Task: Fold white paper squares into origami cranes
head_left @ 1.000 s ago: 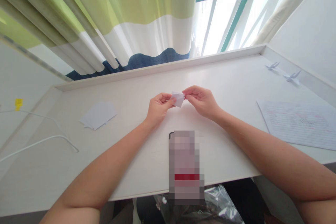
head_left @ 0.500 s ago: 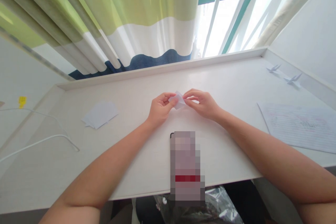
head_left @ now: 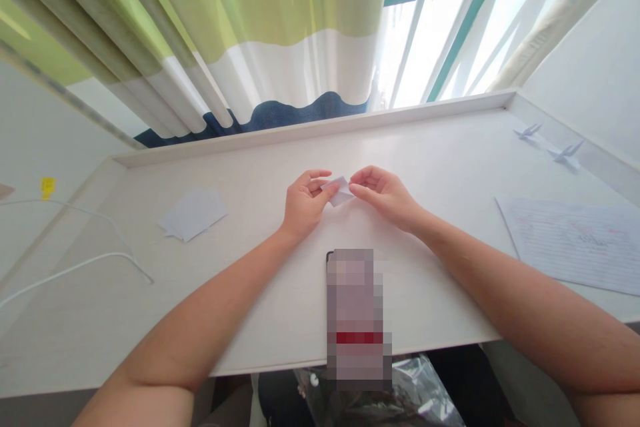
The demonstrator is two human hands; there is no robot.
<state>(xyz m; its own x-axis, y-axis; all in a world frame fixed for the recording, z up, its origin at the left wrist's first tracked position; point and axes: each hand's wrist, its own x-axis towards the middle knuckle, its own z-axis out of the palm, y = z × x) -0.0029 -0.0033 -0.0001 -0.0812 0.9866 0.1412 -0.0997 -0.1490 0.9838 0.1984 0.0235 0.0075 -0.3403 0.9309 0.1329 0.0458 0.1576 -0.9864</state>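
A small folded piece of white paper is held between my two hands, above the middle of the white desk. My left hand pinches its left side, thumb on top and the index finger lifted off it. With thumb and fingertips, my right hand pinches the paper's right corner. Two folded paper cranes stand by the desk's right wall. To the left of my hands lies a fanned stack of white paper squares.
A lined sheet with writing lies at the right. Near the front edge is a blurred-out phone-like object, with clear plastic below. A white cable runs along the left. A curtain hangs behind the desk.
My left index finger has lifted away from the paper. My right fingers have curled in closer at the paper's right corner. The whole view has shifted slightly.
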